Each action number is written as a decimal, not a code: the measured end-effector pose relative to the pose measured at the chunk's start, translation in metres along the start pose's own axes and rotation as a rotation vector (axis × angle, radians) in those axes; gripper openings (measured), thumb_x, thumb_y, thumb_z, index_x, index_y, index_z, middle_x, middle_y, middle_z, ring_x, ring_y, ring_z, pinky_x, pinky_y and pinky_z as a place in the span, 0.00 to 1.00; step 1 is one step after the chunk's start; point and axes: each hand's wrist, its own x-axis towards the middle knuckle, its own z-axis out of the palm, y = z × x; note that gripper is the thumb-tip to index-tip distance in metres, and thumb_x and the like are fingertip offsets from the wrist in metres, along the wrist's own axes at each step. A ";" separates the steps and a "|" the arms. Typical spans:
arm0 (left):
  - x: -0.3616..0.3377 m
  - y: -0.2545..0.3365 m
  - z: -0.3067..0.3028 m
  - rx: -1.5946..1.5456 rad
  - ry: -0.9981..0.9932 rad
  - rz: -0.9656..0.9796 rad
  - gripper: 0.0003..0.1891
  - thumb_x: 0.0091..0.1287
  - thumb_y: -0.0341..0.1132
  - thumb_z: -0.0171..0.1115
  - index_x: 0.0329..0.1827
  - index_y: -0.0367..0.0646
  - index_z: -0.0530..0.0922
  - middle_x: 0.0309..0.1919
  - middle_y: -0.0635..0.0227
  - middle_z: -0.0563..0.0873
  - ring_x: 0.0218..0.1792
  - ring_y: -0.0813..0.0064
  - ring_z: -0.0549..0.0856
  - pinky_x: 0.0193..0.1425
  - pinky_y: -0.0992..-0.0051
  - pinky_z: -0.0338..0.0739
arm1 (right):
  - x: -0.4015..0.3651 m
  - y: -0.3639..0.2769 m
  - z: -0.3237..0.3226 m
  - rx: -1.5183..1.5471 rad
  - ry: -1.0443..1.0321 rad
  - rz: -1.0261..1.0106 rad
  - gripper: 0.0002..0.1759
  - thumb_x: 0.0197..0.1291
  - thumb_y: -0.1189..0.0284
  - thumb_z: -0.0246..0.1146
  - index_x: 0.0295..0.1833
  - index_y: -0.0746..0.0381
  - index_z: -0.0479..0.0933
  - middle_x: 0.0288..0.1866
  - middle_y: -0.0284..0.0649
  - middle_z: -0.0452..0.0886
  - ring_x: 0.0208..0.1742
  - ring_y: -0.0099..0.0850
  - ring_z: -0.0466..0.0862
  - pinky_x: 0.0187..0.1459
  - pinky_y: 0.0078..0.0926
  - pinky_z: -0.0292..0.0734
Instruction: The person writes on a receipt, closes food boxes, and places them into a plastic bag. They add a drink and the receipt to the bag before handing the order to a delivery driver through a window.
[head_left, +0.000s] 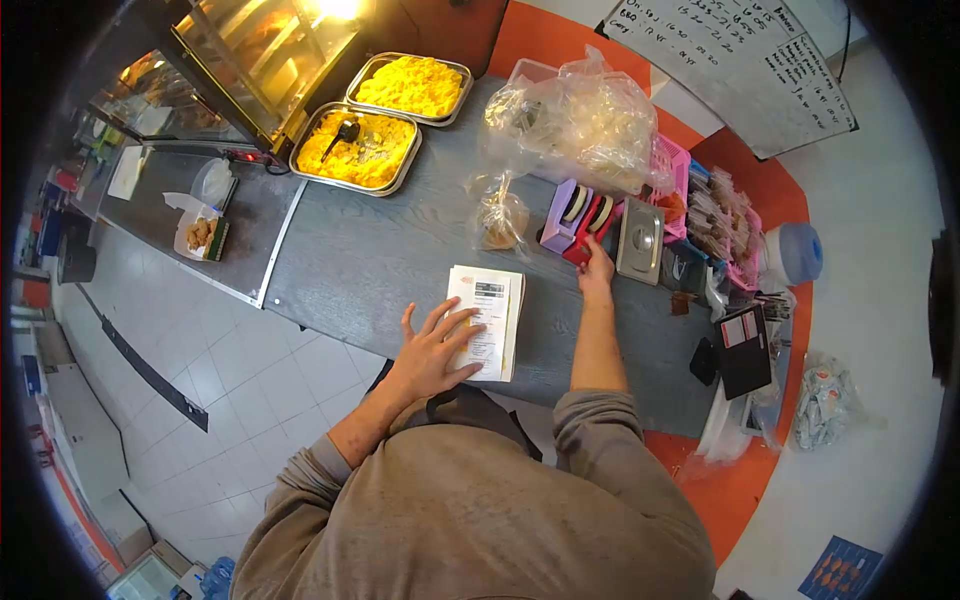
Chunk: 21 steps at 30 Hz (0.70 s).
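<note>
My left hand (440, 347) lies spread over a flat white paper packet (510, 350) near the counter's front edge. A printed slip (488, 320) with dark header bars shows on top of it, partly under my fingers. My right hand (597, 272) reaches forward, fingers closed at the front end of a red tape dispenser (583, 246); whether tape is between the fingertips is too small to see. A lilac tape dispenser (560, 212) stands against its left side. To the right is a metal container with a lid (640, 242), close beside my right hand.
Two metal trays of yellow food (412, 86) stand at the back left, the nearer with a black scoop (345, 135). A knotted clear bag (500, 218), a large bag-filled bin (580, 115) and pink baskets (672, 165) line the back. A food box (200, 235) sits left.
</note>
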 end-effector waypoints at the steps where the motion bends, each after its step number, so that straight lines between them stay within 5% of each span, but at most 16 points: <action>1: -0.003 0.000 0.001 0.000 -0.005 -0.001 0.28 0.58 0.53 0.67 0.62 0.58 0.77 0.68 0.73 0.71 0.74 0.65 0.61 0.72 0.42 0.32 | -0.004 0.003 -0.004 0.231 -0.053 -0.017 0.17 0.54 0.59 0.71 0.46 0.56 0.83 0.38 0.32 0.82 0.27 0.27 0.73 0.27 0.27 0.71; 4: -0.001 -0.004 0.000 0.006 -0.008 0.011 0.30 0.57 0.53 0.68 0.64 0.58 0.76 0.69 0.71 0.71 0.75 0.64 0.60 0.72 0.42 0.32 | -0.007 0.022 -0.008 0.514 -0.152 -0.183 0.11 0.53 0.70 0.71 0.41 0.61 0.83 0.33 0.32 0.83 0.27 0.29 0.77 0.32 0.25 0.73; 6: -0.004 -0.005 0.000 -0.018 -0.052 0.003 0.33 0.55 0.53 0.69 0.66 0.58 0.74 0.70 0.70 0.69 0.75 0.64 0.59 0.72 0.41 0.32 | 0.001 0.052 -0.015 0.055 -0.003 -0.461 0.05 0.54 0.73 0.69 0.35 0.63 0.84 0.28 0.35 0.82 0.28 0.30 0.80 0.35 0.24 0.75; 11: -0.002 -0.005 -0.005 -0.034 -0.111 -0.012 0.36 0.54 0.54 0.69 0.68 0.59 0.72 0.72 0.70 0.67 0.76 0.64 0.56 0.72 0.40 0.33 | -0.009 0.055 -0.010 -0.551 0.357 -0.548 0.07 0.59 0.71 0.67 0.32 0.63 0.82 0.19 0.34 0.76 0.18 0.26 0.76 0.19 0.19 0.68; 13: -0.002 -0.004 -0.008 -0.021 -0.140 -0.001 0.37 0.54 0.55 0.69 0.69 0.60 0.71 0.73 0.70 0.65 0.77 0.64 0.55 0.72 0.39 0.34 | -0.071 0.029 -0.007 -0.057 0.010 -0.227 0.09 0.62 0.68 0.65 0.34 0.63 0.80 0.16 0.30 0.71 0.11 0.21 0.69 0.12 0.20 0.57; 15: -0.001 -0.006 -0.009 -0.017 -0.154 -0.008 0.37 0.54 0.55 0.69 0.69 0.60 0.72 0.73 0.70 0.65 0.77 0.64 0.56 0.72 0.38 0.34 | -0.136 0.013 -0.022 0.009 -0.208 -0.251 0.11 0.65 0.67 0.63 0.35 0.63 0.77 0.13 0.27 0.67 0.09 0.17 0.64 0.11 0.18 0.52; 17: -0.002 -0.006 -0.009 -0.018 -0.175 -0.015 0.37 0.53 0.56 0.69 0.69 0.60 0.72 0.73 0.71 0.65 0.77 0.64 0.56 0.71 0.38 0.33 | -0.229 -0.009 -0.032 0.044 -0.391 -0.111 0.13 0.65 0.66 0.63 0.31 0.63 0.78 0.13 0.27 0.67 0.09 0.16 0.62 0.11 0.18 0.50; 21: -0.001 -0.009 -0.007 0.017 -0.146 0.028 0.37 0.54 0.60 0.67 0.69 0.60 0.72 0.73 0.72 0.66 0.77 0.65 0.56 0.71 0.38 0.32 | -0.331 0.020 -0.029 -0.232 -0.431 -0.004 0.13 0.62 0.67 0.67 0.29 0.64 0.83 0.13 0.27 0.70 0.14 0.14 0.65 0.16 0.18 0.54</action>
